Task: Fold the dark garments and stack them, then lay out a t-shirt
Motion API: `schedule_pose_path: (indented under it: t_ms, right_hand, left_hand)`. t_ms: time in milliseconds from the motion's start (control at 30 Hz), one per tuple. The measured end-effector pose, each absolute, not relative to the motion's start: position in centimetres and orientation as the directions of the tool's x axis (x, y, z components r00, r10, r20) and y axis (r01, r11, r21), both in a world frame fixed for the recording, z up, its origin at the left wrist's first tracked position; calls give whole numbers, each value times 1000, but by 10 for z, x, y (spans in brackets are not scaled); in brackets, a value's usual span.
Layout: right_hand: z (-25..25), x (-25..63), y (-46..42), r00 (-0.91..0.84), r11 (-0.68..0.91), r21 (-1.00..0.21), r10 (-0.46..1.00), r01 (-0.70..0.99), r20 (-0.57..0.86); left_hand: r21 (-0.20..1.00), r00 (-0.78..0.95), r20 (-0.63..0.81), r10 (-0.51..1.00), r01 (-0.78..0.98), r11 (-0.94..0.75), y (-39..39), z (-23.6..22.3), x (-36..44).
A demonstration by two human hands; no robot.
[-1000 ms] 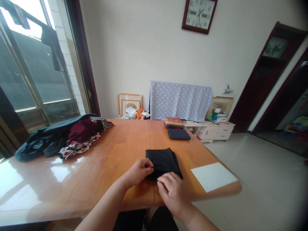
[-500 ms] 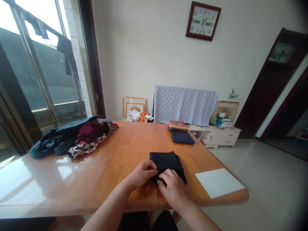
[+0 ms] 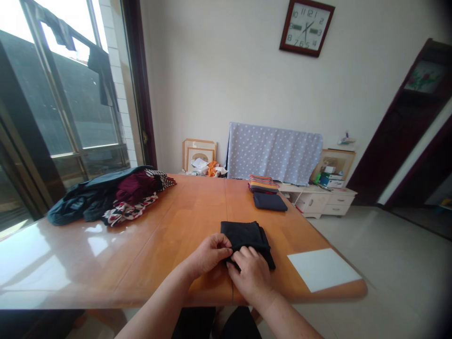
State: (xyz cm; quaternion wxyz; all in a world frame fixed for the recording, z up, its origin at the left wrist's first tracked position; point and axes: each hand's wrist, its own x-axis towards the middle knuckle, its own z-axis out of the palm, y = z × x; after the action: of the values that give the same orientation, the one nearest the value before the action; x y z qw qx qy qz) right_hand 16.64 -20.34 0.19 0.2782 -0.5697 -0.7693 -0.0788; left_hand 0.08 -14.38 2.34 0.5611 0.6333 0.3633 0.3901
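A folded black garment (image 3: 243,233) lies near the front edge of the wooden table (image 3: 197,207); its exact kind does not show. My left hand (image 3: 213,252) pinches the garment's near left edge between thumb and fingers. Close beside it, my right hand (image 3: 250,270) has its fingers curled over the near edge, with the thumb below, gripping the cloth. Both hands hide part of that near edge. Further back on the right lie a folded dark navy cloth (image 3: 270,202) and a small stack of striped folded cloth (image 3: 263,183).
A loose heap of clothes (image 3: 136,188), maroon, dark teal and patterned, lies on the table's left. A pale flat sheet (image 3: 323,270) rests at the right front corner. Behind the table stand a polka-dot cloth cover (image 3: 273,153) and a white low cabinet (image 3: 323,202).
My right hand has shifted slightly left along the garment's near edge, its thumb closer to my left hand. My left hand keeps its pinch. The view has tilted a little.
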Motion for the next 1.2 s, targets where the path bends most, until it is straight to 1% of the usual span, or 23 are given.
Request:
schedule_pose_path:
  t_ms: [67,233,567,800,900,1000,1133,1200]
  right_hand:
    - [3,166,-202,-200,337,-190,835,922,513]
    - [1,163,-200,-131,267,-210,855,940,502]
    - [8,165,-207,-258,395,-220,843,892,471]
    - [4,164,-207,-210,351,-241,861,905,464]
    - [5,164,-210,-218,355,-233,859,905,463]
    - [9,167,-216,-240,385,-257,858,887,455]
    - [14,177,-223,-279,437,-296,848,849,450]
    - [14,186,-225,-259,428,-303,846,852,467]
  left_hand:
    - [994,434,85,897,27,-107,-144,23,0]
    - [994,456,87,886,26,-111,-142,21,-1]
    - [999,493,34,870,10,-45,-140,11,-7]
    - [999,502,29,864,2,-35,-142,16,-5]
    - [997,502,26,864,53,-60,-143,18,-4]
    - [982,507,48,861,136,-134,-143,20,-4]
    - [937,522,63,851,262,-230,-142,19,-5]
    - [913,528,68,846,308,-266,-141,18,-5]
